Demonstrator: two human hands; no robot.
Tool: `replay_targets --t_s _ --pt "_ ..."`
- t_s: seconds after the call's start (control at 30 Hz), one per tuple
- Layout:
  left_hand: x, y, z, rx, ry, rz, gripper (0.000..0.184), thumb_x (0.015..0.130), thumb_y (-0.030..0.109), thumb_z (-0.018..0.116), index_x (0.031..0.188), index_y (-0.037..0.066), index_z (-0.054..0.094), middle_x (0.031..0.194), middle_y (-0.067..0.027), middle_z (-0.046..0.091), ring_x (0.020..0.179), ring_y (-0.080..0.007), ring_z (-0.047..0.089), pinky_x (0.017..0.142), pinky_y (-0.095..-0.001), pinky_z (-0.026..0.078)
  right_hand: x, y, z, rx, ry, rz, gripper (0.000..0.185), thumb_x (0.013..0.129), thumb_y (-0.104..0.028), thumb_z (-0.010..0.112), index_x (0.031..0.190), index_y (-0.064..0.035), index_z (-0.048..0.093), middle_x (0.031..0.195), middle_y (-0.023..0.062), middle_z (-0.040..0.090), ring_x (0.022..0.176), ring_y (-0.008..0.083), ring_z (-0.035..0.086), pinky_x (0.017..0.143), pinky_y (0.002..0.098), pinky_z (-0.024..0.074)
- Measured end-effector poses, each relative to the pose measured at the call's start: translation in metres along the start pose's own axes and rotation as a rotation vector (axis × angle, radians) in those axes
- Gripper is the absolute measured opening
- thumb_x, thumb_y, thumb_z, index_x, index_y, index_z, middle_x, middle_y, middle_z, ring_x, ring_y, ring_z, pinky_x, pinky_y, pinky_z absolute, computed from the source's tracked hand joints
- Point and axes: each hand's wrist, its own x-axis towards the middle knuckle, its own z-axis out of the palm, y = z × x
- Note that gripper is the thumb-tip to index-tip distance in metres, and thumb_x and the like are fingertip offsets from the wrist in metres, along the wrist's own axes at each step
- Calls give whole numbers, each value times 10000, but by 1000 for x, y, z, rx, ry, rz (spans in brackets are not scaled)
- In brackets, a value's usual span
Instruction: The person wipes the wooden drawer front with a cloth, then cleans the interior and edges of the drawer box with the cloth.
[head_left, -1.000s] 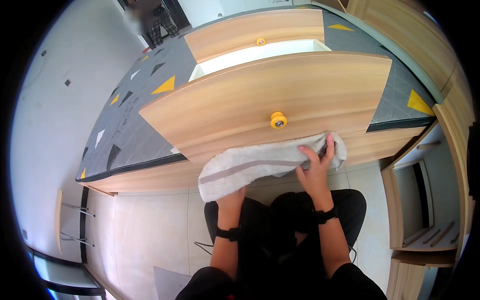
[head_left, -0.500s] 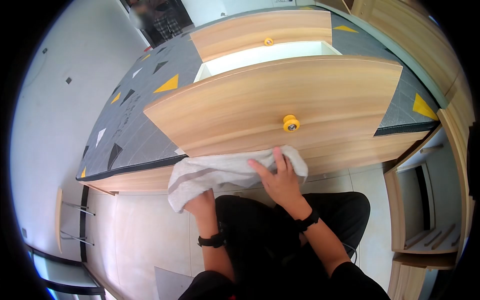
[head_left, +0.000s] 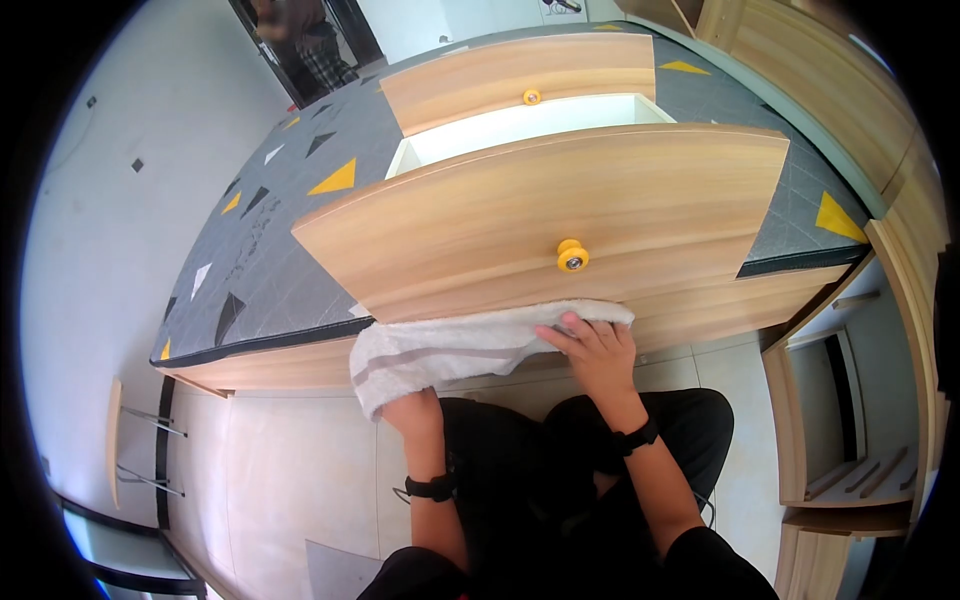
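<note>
A whitish towel [head_left: 450,345] with a grey-brown stripe stretches along the lower edge of a wooden drawer front [head_left: 520,215]. My left hand [head_left: 412,412] holds the towel's left end from below, its fingers covered by the cloth. At the right end, my right hand [head_left: 603,358] grips the towel, fingers bent over its upper edge near the panel. A yellow knob [head_left: 572,256] sticks out of this front. Behind it show a white drawer interior [head_left: 520,122] and a second wooden front [head_left: 590,68] with its own yellow knob [head_left: 532,97].
The drawer rests on a grey patterned mattress [head_left: 270,270] above a wooden bed frame [head_left: 290,362]. Wooden shelving [head_left: 790,430] stands to the right. A folding seat [head_left: 116,440] is at the left wall. In the far doorway stands a person [head_left: 315,50].
My right hand has shifted right along the towel and its fingers have bent more. The towel is drawn out straighter and wider. My left hand has moved slightly right.
</note>
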Motion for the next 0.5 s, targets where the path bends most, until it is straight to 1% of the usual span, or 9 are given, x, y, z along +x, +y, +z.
replay_targets --t_s 0.07,0.13,0.2,0.23,0.3,0.33,0.4,0.43,0.5 --pt "-9 4 8 -23 -31 -4 379 835 101 672 1194 -9 620 1253 -215 610 1207 -429 529 1015 -487 418 -6 7 0 39 8 17 518 757 -58 659 1189 -343 649 1353 -42 485 992 200 556 766 378 483" --pt "-24 11 28 299 -29 135 383 845 159 668 1189 -5 628 1251 -224 609 1210 -459 516 1021 -519 407 -13 10 3 85 18 37 488 752 -55 659 1172 -303 644 1314 -14 509 976 218 557 761 397 483" --pt "-31 43 41 196 -100 149 367 845 174 643 1145 -38 634 1200 -252 619 1174 -480 529 996 -547 417 -23 14 10 83 19 130 479 754 -57 631 1177 -281 645 1211 -29 539 944 179 557 741 391 468" --pt "-32 62 48 150 -141 136 349 824 143 632 1119 -42 640 1183 -266 612 1174 -477 522 1019 -563 387 -29 17 11 87 18 130 479 754 -57 631 1177 -281 645 1211 -29 539 944 179 557 741 391 468" --pt "-38 88 61 99 -178 124 333 803 113 620 1094 -47 646 1166 -280 605 1174 -475 516 1042 -580 357 -41 30 12 4 50 218 460 755 -39 633 1180 -214 617 1254 64 534 1003 278 569 817 479 478" --pt "-41 96 69 21 -229 111 322 813 108 606 1087 -55 640 1149 -278 606 1155 -468 525 1015 -576 378 -50 40 12 0 52 217 460 755 -39 633 1180 -214 617 1254 64 534 1003 278 569 817 479 478" --pt "-48 117 78 -65 -282 103 311 822 104 591 1081 -64 633 1132 -276 607 1137 -462 535 987 -571 399 -64 58 10 -100 67 301 572 759 -22 631 1300 -168 510 1430 171 441 1214 399 509 1009 528 422" --pt "-51 130 75 -118 -288 163 289 828 101 584 1071 -47 637 1102 -261 614 1094 -448 553 948 -564 418 -60 60 4 -104 67 302 572 759 -22 631 1300 -168 510 1430 171 441 1214 399 509 1009 528 422" --pt "-53 153 72 -169 -289 223 268 834 98 578 1061 -30 641 1072 -245 621 1052 -435 572 909 -557 438 -49 64 -6 215 222 632 591 841 -48 616 1381 -137 392 1586 234 212 1435 420 285 1167 516 246"
